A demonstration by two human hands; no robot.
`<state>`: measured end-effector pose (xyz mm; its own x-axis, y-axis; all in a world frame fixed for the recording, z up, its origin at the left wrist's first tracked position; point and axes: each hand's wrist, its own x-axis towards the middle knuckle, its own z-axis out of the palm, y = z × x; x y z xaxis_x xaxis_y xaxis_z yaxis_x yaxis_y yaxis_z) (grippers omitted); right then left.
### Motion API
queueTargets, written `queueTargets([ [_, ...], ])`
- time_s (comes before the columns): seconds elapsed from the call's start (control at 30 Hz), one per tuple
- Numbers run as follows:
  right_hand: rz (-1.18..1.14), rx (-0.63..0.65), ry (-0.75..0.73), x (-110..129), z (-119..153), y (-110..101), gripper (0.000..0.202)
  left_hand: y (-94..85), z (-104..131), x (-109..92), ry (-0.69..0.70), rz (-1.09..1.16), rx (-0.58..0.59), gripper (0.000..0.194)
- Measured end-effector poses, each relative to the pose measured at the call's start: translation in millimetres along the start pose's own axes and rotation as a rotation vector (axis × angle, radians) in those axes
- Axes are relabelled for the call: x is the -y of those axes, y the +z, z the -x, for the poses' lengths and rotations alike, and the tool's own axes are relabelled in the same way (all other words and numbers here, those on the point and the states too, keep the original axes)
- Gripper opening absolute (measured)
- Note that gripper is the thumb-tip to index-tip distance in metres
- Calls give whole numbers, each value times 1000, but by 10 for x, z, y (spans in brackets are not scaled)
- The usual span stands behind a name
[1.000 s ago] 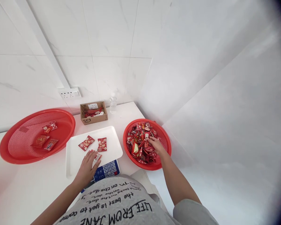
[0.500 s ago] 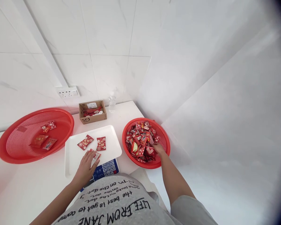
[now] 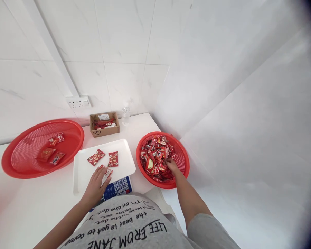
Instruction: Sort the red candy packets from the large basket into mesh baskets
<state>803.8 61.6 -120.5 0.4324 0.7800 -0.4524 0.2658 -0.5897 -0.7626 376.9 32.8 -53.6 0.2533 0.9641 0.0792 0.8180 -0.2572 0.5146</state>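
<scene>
Single head-worn camera, facing forward and down, table point(image 3: 44, 204) close below, wall point(image 3: 124, 38) ahead

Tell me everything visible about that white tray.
The white tray is shallow and rectangular, with rounded corners and a low rim, seemingly plastic. It lies flat between two red baskets, a blue keypad showing at its near edge. Two red packets lie on it, and a third packet partly beneath the left hand.

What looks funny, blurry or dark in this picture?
In the head view, the right corners go dark, pink haze blurs the lower left edge, and the clear bottle almost fades into the bright wall; in that same view, the red packets on the white tray show their printing.
</scene>
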Motion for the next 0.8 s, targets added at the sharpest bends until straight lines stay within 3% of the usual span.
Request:
queueTargets([
  [0.23,-278,108,114,151,97,17,36,2,6,-4,-7,36,27,46],
  [0.4,-345,161,201,205,146,10,25,5,24,12,-5,63,9,42],
  [0.63,-371,214,163,297,197,-37,13,3,26,6,-5,77,15,41],
  [0.8,-422,265,70,409,261,-130,24,20,12,-5,-21,75,54,44],
])
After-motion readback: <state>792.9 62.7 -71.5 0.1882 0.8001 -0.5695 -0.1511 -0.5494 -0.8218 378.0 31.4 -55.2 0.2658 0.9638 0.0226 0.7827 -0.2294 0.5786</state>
